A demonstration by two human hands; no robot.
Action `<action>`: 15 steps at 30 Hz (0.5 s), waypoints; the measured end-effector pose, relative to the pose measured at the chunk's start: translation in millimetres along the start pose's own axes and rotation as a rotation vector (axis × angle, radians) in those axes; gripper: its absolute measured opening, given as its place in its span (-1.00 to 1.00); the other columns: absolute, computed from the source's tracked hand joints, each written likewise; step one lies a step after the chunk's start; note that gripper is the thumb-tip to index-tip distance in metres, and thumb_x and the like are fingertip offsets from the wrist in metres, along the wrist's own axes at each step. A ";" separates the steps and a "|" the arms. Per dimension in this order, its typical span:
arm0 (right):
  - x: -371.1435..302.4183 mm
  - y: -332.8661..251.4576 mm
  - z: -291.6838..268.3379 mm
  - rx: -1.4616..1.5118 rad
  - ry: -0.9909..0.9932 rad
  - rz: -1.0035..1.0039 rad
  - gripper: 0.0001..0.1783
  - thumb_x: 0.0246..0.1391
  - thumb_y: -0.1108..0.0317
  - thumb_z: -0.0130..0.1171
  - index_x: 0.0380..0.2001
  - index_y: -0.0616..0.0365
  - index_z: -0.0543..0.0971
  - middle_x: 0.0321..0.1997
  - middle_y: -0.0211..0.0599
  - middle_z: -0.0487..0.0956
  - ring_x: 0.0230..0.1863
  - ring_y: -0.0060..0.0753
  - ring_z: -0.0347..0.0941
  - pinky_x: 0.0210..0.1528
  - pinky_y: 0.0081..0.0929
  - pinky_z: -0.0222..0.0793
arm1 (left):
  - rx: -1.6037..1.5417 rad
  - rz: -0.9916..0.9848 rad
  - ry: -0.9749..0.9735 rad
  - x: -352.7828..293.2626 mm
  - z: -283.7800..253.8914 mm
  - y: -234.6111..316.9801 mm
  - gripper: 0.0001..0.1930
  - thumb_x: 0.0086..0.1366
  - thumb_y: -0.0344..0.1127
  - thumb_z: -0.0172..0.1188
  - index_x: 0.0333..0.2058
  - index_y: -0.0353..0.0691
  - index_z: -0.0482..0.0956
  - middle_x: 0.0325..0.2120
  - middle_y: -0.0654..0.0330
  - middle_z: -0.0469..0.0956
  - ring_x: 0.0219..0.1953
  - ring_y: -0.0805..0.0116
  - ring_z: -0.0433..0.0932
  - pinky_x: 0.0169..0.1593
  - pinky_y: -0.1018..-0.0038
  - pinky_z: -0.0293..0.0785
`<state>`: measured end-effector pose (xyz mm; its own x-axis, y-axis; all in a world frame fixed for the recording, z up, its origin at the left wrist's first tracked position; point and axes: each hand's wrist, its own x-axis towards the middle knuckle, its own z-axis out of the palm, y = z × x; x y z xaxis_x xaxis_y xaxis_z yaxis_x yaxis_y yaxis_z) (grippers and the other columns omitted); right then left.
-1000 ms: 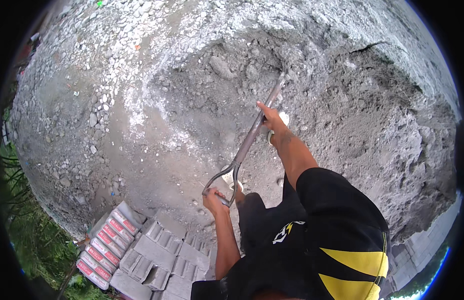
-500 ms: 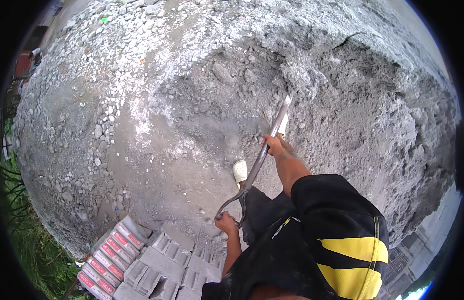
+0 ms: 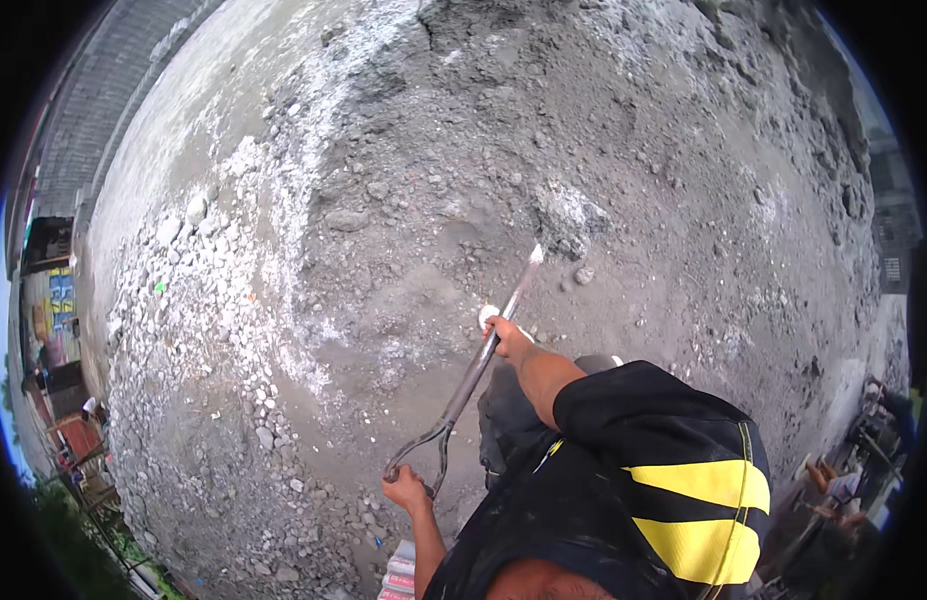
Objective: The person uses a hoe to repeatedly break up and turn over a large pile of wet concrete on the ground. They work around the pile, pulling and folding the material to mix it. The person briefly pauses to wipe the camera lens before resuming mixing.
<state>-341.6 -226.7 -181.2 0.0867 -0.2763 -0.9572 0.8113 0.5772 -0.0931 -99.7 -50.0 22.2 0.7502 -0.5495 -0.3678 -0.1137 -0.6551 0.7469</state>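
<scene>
A long shovel (image 3: 470,380) runs slantwise across the middle, its metal shaft worn and its dark grip shaped like an open loop. My left hand (image 3: 408,488) is closed round the end of that loop. Farther up, my right hand (image 3: 505,336) wraps the shaft. Beyond the shaft's pale tip lies a clump of grey sandy gravel (image 3: 573,215), which hides the blade; it appears to rest on it. One pale clog (image 3: 487,316) shows behind the shaft, near my right hand.
Loose grey gravel (image 3: 433,240) spreads ahead, with paler stones (image 3: 183,240) to the left. Stacked bags (image 3: 398,575) show at the lower edge beside my left forearm. A grey block wall (image 3: 88,110) stands far left; assorted clutter (image 3: 873,450) lies at the right rim.
My view has turned, and the stacked bags have mostly slid out at the bottom. The shovel has shifted left and nearer, both hands keeping hold; a gravel clump now shows at its far end.
</scene>
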 end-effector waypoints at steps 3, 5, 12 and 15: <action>-2.5 -2.9 -77.6 0.340 0.042 -0.016 -0.91 0.01 0.43 -0.05 -0.51 0.20 0.35 -0.69 -0.34 0.31 -0.67 -0.42 0.28 -0.59 -0.42 0.34 | 0.068 0.095 -0.161 -5.9 19.2 9.3 -0.94 -0.09 -0.56 -0.02 -0.60 -0.30 0.29 -0.81 0.27 0.23 -0.83 0.50 0.20 -0.77 0.54 0.14; -4.2 -13.6 -147.9 0.504 -0.024 -0.124 -0.89 -0.02 0.42 -0.02 -0.54 0.20 0.35 -0.69 -0.34 0.32 -0.70 -0.42 0.27 -0.61 -0.42 0.33 | 0.111 0.191 -0.318 -18.4 51.2 9.9 -0.94 -0.09 -0.58 -0.03 -0.59 -0.31 0.29 -0.79 0.25 0.26 -0.82 0.49 0.21 -0.77 0.54 0.14; -64.1 -69.4 -451.7 1.000 0.204 -0.542 -0.90 -0.07 0.43 0.06 -0.49 0.21 0.38 -0.65 -0.32 0.35 -0.63 -0.45 0.32 -0.57 -0.45 0.37 | 0.327 0.478 -0.805 -186.0 201.3 -27.4 -0.92 -0.12 -0.61 -0.03 -0.55 -0.37 0.33 -0.75 0.20 0.31 -0.80 0.46 0.25 -0.76 0.54 0.18; -154.5 -77.6 -627.2 1.157 0.445 -0.807 -0.87 -0.07 0.45 0.04 -0.45 0.31 0.39 -0.63 -0.29 0.38 -0.63 -0.42 0.33 -0.55 -0.45 0.38 | 0.332 0.362 -1.296 -336.8 264.0 -49.7 -0.81 -0.10 -0.58 0.02 -0.41 -0.39 0.36 -0.68 0.18 0.34 -0.75 0.46 0.29 -0.72 0.56 0.23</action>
<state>-780.6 253.2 -198.1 -0.6085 0.1586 -0.7776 0.5712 -0.5927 -0.5678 -518.7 30.8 -37.3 -0.4675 -0.6784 -0.5668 -0.4550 -0.3651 0.8122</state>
